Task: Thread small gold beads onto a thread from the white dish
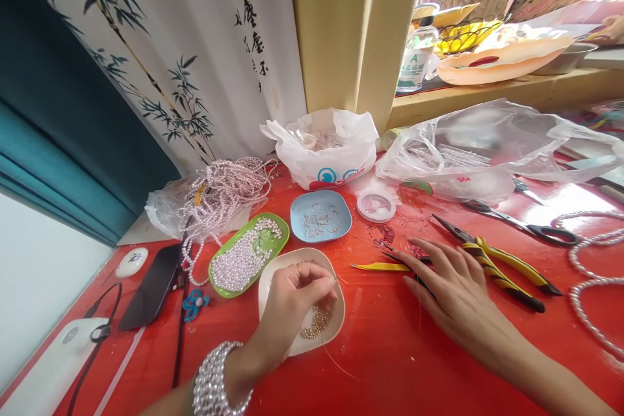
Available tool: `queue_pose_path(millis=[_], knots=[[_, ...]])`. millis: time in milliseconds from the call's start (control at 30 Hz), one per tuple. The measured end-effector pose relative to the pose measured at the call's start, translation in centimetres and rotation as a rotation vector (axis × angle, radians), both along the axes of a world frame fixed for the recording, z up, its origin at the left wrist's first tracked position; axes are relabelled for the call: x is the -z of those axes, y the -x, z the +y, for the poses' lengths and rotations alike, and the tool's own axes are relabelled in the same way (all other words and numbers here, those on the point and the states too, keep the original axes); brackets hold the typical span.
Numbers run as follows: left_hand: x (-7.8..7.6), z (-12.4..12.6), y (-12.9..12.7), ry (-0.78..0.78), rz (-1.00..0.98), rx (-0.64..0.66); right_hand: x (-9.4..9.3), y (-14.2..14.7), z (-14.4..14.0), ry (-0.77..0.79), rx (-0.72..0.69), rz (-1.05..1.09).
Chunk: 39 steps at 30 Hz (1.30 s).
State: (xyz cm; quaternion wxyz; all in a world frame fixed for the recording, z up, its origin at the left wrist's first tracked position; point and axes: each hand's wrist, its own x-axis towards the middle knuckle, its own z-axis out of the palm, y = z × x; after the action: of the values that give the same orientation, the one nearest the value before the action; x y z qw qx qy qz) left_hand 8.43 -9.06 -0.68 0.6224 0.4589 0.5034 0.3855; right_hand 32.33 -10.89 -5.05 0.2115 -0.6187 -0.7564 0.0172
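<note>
Red worktop (380, 351) is where we sit: our left hand (287, 302) pinches something tiny over the white dish (336, 312); our right hand (455, 289) lies flat and open, holding nothing, by the pliers (502, 266).

Bare forearms, no sleeves. Left hand (292, 302): ring on one finger, wide multi-strand pearl bracelet (214, 383) wrapped round the wrist. Right hand (455, 289): no jewellery visible.
</note>
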Motion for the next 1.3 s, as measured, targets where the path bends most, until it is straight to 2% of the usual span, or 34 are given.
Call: queue_pose_path(millis=[100, 167, 200, 233, 300, 400, 500, 600, 767, 867, 967, 1033, 1100, 1200, 1300], knots=[[-0.1, 0.0, -0.2, 0.009, 0.026, 0.015, -1.9, 0.5, -0.5, 0.335, -0.075, 0.542], [0.2, 0.1, -0.3, 0.009, 0.059, 0.058, -3.2, 0.9, -0.7, 0.536, -0.051, 0.986], [0.4, 0.1, -0.3, 0.009, 0.081, 0.091, -3.7, 1.1, -0.7, 0.584, -0.038, 1.191], [0.6, 0.1, -0.3, 0.004, 0.109, 0.130, -4.2, 1.3, -0.8, 0.599, -0.017, 1.355], [0.9, 0.1, -0.3, -0.039, 0.193, 0.221, -5.0, 1.6, -0.9, 0.565, 0.058, 1.545], [0.8, -0.1, -0.3, -0.168, 0.333, 0.321, -5.6, 2.0, -1.6, 0.493, 0.168, 1.598], [0.1, 0.0, -0.9, -0.240, 0.363, 0.323, -5.7, 2.6, -2.7, 0.493, 0.170, 1.562], [-0.7, 0.6, -2.3, -0.200, 0.281, 0.340, -5.6, 3.6, -3.6, 0.532, 0.105, 1.457], [-1.1, 1.8, -5.8, -0.168, 0.123, 0.389, -5.2, 4.9, -4.1, 0.537, 0.006, 1.179], [-1.3, 2.0, -7.1, -0.126, 0.082, 0.424, -4.6, 4.5, -4.3, 0.500, -0.036, 0.953], [-1.4, 2.3, -7.4, -0.051, 0.055, 0.434, -3.9, 2.3, -4.0, 0.324, 0.016, 0.571], [-1.6, 2.6, -7.1, -0.031, 0.060, 0.411, -3.1, -0.3, -3.3, 0.053, 0.157, 0.234], [-1.7, 3.1, -6.7, -0.031, 0.078, 0.373, -2.1, -3.2, -2.4, -0.069, 0.288, -0.049], [-1.7, 4.2, -6.0, -0.039, 0.095, 0.305, -0.3, -7.0, -1.3, -0.004, 0.382, -0.222], [-1.5, 5.3, -5.4, -0.035, 0.074, 0.251, 0.9, -8.6, -0.8, 0.022, 0.317, -0.143]])
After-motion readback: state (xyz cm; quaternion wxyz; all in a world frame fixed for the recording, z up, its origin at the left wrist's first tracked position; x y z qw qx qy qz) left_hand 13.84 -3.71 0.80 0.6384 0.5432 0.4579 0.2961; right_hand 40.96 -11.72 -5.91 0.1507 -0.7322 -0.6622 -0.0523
